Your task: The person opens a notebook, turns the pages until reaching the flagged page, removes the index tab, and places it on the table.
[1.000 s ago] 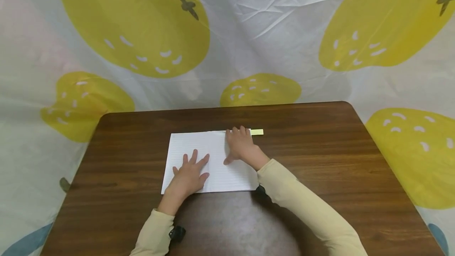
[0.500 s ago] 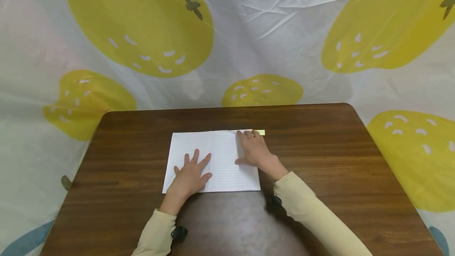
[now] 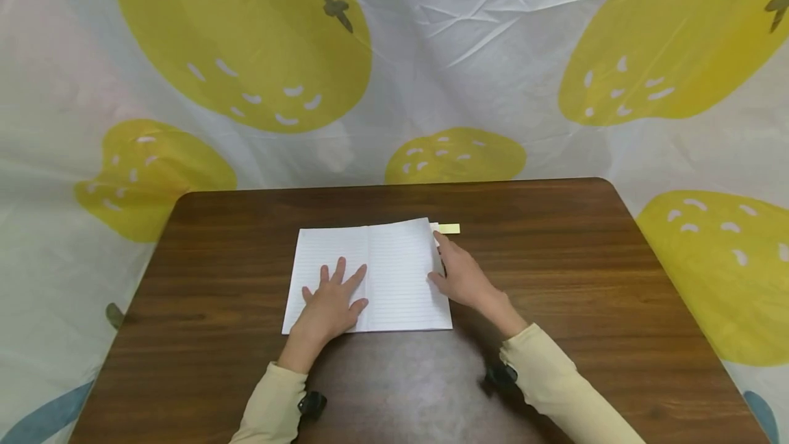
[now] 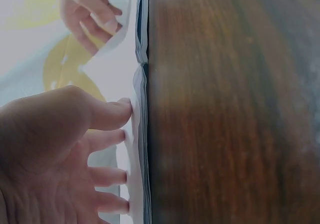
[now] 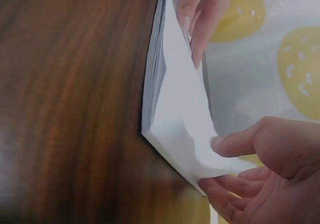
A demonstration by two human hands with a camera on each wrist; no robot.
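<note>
Fingers (image 3: 335, 273) of the left hand (image 3: 329, 307) lie spread and flat on the left page of the open white ruled-paper notebook (image 3: 370, 276), pressing it down. At the right edge, the fingers (image 5: 227, 145) of the right hand (image 3: 465, 279) pinch the top right-hand page near its outer edge, thumb on the upper face and the other fingers under it; the right wrist view shows that sheet lifted and bowed away from the stack beneath. In the head view the page's far right corner stands raised above the rest.

The notebook lies open in the middle of the dark brown wood-grain desk (image 3: 585, 279), somewhat left of centre. Its long axis runs left to right across the desk, the spine crease runs from the far edge toward the person, and the printed lines run crosswise. The near edge sits well back from the desk's front edge.

A small pale yellow paper tab (image 3: 448, 229) sticks out past the notebook's far right corner, pointing right; whether it is fixed to a page cannot be told.

Cream-coloured long sleeves (image 3: 555, 382) cover both forearms. Behind the desk hangs a white sheet printed with large yellow fruit shapes (image 3: 240, 40).
</note>
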